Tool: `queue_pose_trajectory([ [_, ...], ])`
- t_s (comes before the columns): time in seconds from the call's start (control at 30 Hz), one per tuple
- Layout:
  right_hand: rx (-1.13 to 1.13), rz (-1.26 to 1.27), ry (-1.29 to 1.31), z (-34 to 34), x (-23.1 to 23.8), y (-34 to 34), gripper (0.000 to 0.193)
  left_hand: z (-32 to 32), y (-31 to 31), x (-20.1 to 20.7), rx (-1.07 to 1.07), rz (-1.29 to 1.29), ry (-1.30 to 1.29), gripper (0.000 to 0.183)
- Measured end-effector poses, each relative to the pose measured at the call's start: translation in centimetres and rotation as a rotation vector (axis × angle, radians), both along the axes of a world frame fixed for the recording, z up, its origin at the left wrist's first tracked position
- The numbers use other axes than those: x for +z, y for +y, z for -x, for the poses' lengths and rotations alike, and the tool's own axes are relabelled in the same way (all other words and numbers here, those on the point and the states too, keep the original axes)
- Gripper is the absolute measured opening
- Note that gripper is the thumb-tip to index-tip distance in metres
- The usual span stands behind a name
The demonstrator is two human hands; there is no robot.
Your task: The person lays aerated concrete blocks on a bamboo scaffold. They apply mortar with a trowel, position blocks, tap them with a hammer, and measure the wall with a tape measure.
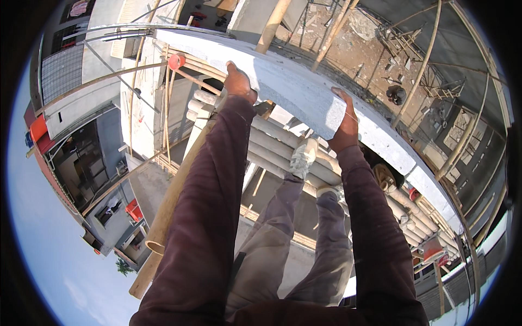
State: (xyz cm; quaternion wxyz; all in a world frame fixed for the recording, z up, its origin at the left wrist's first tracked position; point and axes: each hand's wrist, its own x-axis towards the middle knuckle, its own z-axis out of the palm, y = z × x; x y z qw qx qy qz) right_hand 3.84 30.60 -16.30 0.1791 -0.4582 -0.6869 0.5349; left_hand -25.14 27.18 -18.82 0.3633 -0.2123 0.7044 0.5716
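Both my arms reach forward to a pale grey-white building block on top of a long white block wall. Its near face lies in bluish shade. My left hand grips the block's left end, fingers closed over the edge. At the right end my right hand is closed on it too, with the fingertips over the top. The undersides of both hands are hidden. The joint between block and wall cannot be made out.
My shoes stand on bamboo scaffold poles high above the ground. A thick bamboo pole slants beside my left arm. A red bucket is at left, another red container at lower right. Beyond the wall lies rubble-strewn ground.
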Motion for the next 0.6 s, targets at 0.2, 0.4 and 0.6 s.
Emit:
queue_pose_trajectory([
  [0.2,0.04,-0.046,-0.052,0.5,0.4,0.2,0.086,1.0,-0.3,0.1,-0.049,-0.038,0.038,0.065],
  [0.4,0.08,-0.278,-0.077,0.7,-0.4,0.2,0.092,3.3,-2.1,-1.2,-0.115,-0.067,0.055,0.057],
  [0.6,0.14,-0.372,-0.245,-0.5,-3.2,1.2,0.079,1.3,-0.8,-0.1,-0.136,-0.145,-0.024,0.054],
])
